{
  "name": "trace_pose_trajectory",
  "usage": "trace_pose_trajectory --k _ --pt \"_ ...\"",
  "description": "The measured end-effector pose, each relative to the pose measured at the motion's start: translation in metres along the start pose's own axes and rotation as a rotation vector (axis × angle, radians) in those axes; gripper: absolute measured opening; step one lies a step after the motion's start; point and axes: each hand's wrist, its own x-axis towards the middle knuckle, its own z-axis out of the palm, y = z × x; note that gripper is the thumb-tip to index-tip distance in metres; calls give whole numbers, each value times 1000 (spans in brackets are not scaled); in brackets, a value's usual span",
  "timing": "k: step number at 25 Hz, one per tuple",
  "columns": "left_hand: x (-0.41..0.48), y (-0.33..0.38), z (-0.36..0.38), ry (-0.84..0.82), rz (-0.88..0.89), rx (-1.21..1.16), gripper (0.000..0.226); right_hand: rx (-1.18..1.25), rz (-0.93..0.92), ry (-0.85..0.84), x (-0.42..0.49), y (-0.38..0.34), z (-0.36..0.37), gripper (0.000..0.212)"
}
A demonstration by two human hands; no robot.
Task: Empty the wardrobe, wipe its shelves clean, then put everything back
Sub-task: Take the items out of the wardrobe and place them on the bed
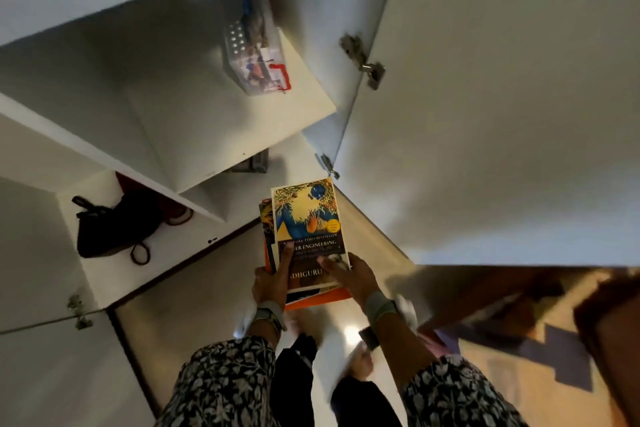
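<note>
Nearest me are the patterned sleeves (225, 385), and the hands are just beyond them. Far left, a black bag (110, 225) lies slumped on the bottom shelf (100, 274), close to its front edge. Above it and further right, a clear box (258, 59) stands near the right-hand end of the middle shelf (194, 121).

My left hand (272, 282) grips the near left corner of the books (306, 218), with its thumb on the top cover. The stack is held in the air over the floor (194, 288), off the right end of the shelves. My right hand (353, 276) holds the near right corner, thumb laid across the cover. Right of that stands the open door (502, 114).

I judge the stack moderately heavy and stiff, but not steady. The covers look glossy, the books sit askew, and an orange one pokes out at the bottom, so they could slide on one another. Both holds are at the near end, leaving the far end unsupported. I would want my fingers further under the middle, with the thumbs pressing down.
</note>
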Motion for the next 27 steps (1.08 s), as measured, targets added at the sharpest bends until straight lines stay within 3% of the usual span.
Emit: trace_pose_trajectory --k 4,8,13,17,23,27 --pt "-59 -16 41 -73 144 187 110 173 8 165 -57 48 -49 71" --pt "-129 -52 77 -163 256 307 102 278 -46 282 -130 101 -88 28" --pt "-234 -134 141 -359 391 501 107 478 -54 540 -234 223 -140 55" --pt "-312 -199 201 -503 479 694 104 704 2 724 -326 306 -176 32" --pt "-451 -265 278 -806 649 865 50 989 46 1008 -436 398 -226 32" --pt "-490 -317 344 -892 713 989 73 1132 89 1152 -466 465 -258 61"
